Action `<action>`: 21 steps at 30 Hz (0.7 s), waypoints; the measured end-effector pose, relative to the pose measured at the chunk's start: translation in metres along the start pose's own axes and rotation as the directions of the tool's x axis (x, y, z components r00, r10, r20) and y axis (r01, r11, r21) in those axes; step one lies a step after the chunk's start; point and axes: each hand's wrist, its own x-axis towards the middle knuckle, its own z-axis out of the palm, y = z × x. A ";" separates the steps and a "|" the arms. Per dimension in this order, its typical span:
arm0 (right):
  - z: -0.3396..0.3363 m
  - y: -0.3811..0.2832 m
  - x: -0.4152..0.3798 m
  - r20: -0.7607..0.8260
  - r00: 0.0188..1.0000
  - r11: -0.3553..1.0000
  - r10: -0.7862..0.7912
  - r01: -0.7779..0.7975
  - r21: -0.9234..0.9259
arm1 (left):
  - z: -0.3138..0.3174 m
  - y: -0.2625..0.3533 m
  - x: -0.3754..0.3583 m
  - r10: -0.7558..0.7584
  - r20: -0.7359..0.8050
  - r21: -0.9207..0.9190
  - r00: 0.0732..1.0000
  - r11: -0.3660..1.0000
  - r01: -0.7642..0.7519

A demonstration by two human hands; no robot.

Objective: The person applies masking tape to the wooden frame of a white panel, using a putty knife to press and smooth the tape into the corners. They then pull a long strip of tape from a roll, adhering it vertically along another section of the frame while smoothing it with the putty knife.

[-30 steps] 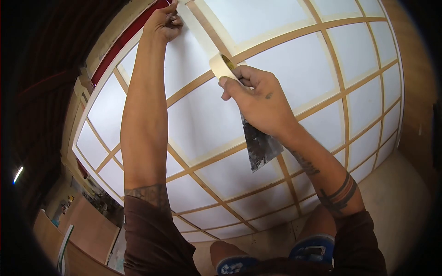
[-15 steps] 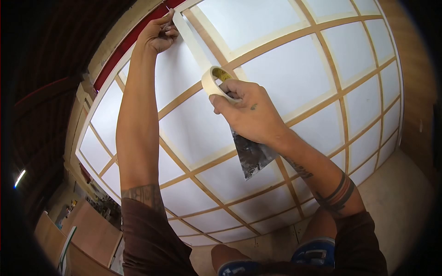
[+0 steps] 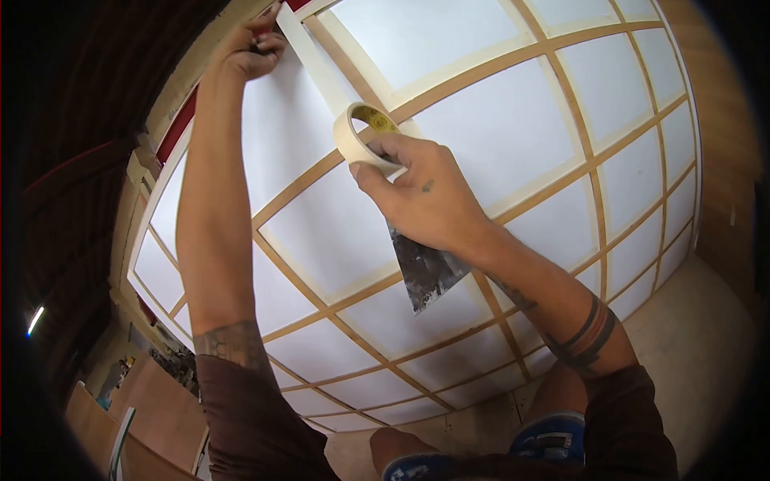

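Observation:
My right hand [image 3: 421, 188] grips a roll of cream masking tape [image 3: 346, 140], its yellow inner ring showing. A dark, stained scraper blade [image 3: 425, 272] sticks out below the same hand; its handle is hidden. From the roll, a tape strip [image 3: 313, 60] runs up to my left hand [image 3: 255, 50], whose fingers are pinched on the strip's end at the panel's top left edge. The strip is held above a large white panel [image 3: 321, 224] crossed by brown wooden bars [image 3: 369, 280]. Pale tape lines [image 3: 449, 84] border several of the white squares.
Red material [image 3: 178, 132] shows behind the panel's left edge. Brown boards [image 3: 156, 401] lean at lower left. A wooden surface [image 3: 714, 120] stands to the right, and floor [image 3: 682, 329] shows below it. A lit tube lamp [image 3: 36, 321] is at far left.
Both hands have shifted left and slightly up, carrying the tape roll, the scraper and the stretched strip with them. The left hand has moved farther, toward the panel's top left edge.

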 end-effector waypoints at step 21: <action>0.013 0.016 -0.007 -0.039 0.999 1.000 -0.008 0.008 0.001 | -0.027 -0.063 -0.013 0.756 0.413 0.776 0.509 0.001 -0.631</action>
